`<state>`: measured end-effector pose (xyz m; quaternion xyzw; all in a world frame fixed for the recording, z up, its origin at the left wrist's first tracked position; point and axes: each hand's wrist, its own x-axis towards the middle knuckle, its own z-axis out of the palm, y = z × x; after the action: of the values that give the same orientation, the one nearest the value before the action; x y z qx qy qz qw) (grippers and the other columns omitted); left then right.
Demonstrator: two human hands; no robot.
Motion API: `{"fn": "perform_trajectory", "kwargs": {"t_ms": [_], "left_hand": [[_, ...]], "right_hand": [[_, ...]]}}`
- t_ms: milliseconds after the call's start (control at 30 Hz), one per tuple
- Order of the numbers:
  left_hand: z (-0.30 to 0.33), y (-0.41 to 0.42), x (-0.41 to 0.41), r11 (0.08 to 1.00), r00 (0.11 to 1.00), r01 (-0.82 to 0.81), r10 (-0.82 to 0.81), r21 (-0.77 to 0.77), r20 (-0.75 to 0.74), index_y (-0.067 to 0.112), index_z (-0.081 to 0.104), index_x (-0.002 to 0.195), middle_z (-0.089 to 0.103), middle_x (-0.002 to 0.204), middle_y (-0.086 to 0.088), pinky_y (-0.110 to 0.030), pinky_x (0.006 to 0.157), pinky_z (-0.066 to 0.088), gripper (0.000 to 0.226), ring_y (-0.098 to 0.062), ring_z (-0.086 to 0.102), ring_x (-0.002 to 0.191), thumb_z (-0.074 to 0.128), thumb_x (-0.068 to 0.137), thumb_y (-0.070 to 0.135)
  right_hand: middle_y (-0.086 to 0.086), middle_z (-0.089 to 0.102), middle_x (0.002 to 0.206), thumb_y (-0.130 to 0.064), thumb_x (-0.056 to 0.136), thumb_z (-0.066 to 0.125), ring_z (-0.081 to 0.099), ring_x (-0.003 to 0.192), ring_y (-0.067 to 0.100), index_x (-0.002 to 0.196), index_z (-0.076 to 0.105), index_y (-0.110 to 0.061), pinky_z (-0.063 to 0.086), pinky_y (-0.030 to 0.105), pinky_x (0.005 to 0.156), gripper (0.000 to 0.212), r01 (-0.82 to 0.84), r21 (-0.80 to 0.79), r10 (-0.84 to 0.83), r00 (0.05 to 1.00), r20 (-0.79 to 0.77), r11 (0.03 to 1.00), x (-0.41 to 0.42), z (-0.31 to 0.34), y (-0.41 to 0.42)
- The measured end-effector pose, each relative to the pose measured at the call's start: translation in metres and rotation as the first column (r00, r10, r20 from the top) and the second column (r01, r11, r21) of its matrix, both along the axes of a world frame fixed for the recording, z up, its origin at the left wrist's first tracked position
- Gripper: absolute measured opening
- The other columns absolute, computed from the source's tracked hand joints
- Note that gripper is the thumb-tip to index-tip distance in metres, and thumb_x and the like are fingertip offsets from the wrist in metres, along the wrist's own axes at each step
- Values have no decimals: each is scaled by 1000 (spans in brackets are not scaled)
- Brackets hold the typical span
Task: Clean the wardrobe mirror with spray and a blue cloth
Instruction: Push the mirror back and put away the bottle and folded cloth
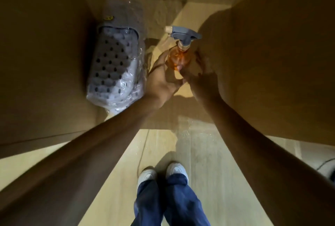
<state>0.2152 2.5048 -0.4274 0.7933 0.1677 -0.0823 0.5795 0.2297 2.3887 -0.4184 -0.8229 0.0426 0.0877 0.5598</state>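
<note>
Both hands close around the spray bottle (178, 59) at the middle of the cardboard box (272, 62).
The left hand (163, 81) cups the amber body and the right hand (201, 75) wraps its far side; lift it straight up, trigger head uppermost, clear of the bagged item (114, 66) to the left. No blue cloth shows.

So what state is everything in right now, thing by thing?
Spray bottle: upright, orange liquid inside, grey trigger head on, held between both hands.
Left hand: fingers curled round the bottle's left side.
Right hand: fingers curled round the bottle's right side.
Plastic-wrapped package: sealed in clear wrap, lying to the left of the bottle.
Blue cloth: not in view.
</note>
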Motion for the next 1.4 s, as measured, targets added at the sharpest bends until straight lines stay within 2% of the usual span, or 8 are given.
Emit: {"fn": "perform_trajectory", "kwargs": {"t_ms": [133, 267, 367, 467, 667, 767, 1000, 1400], "left_hand": [[47, 5, -49, 992, 995, 70, -77, 105, 65, 5, 37, 143, 39, 124, 15, 5, 89, 27, 83, 4, 38, 113, 81, 73, 7], [100, 5, -106, 992, 997, 34, -42, 126, 63, 8, 40, 141, 51, 138, -2, -15, 100, 37, 77, -10, 47, 126, 78, 76, 17], [152, -1, -149, 996, 1000, -9, 8, 88, 12, 13, 40, 143, 47, 144, 0, -13, 103, 30, 74, -6, 41, 130, 77, 80, 21], [193, -6, -183, 998, 1000, -21, 21, 59, 5, 11, 40, 144, 47, 145, -2, -13, 106, 29, 73, -12, 41, 135, 76, 80, 19], [261, -38, -247, 998, 1000, -25, 25, 59, -13, 13, 38, 144, 44, 147, -3, -34, 114, 32, 74, -16, 39, 136, 77, 80, 15], [287, -69, -278, 997, 999, -29, 30, 65, -17, 16, 40, 142, 45, 145, -2, -31, 111, 34, 70, -15, 41, 134, 75, 82, 13], [346, -192, -332, 996, 999, 32, -30, 81, -25, 20, 42, 141, 46, 144, 0, -21, 103, 31, 68, -14, 40, 135, 75, 82, 14], [423, -344, -309, 975, 970, 201, -212, 97, 117, 25, 41, 141, 44, 147, 4, -22, 103, 29, 62, -13, 38, 137, 71, 86, 22]], "right_hand": [[-12, 57, 131, -34, 87, 70, 53, 121, 8, 137, 46, -24, 47, 30, 101, 56, -34, -1, 34, 996, -81, 999, -51, 47, -7], [-5, 49, 143, -42, 84, 70, 48, 130, 15, 145, 40, -22, 46, 47, 104, 72, 7, -3, -7, 986, -168, 1000, -101, 97, -8], [-2, 48, 144, -55, 78, 67, 48, 131, 14, 144, 43, -18, 46, 46, 104, 79, -4, -69, -7, 988, -156, 998, -149, 140, -10], [-2, 49, 145, -39, 86, 69, 50, 130, 14, 143, 46, -17, 46, 43, 105, 65, -42, -80, 31, 990, -140, 996, -186, 179, -21], [-21, 48, 135, -28, 90, 68, 46, 127, 2, 136, 44, -33, 40, 25, 107, 53, -7, 38, 13, 985, -174, 999, -265, 257, -61], [-7, 51, 142, -26, 88, 70, 47, 129, 5, 138, 47, -24, 41, 26, 106, 55, 69, 79, -53, 981, -185, 994, -295, 286, -95], [-16, 54, 126, -25, 90, 68, 51, 118, 0, 137, 47, -26, 43, 11, 93, 51, 182, 126, -169, 980, -105, 975, -360, 351, -226], [-7, 57, 130, -30, 89, 66, 55, 123, 11, 135, 49, -27, 48, 32, 102, 49, 399, 252, -396, 916, -67, 882, -356, 416, -361]]}}
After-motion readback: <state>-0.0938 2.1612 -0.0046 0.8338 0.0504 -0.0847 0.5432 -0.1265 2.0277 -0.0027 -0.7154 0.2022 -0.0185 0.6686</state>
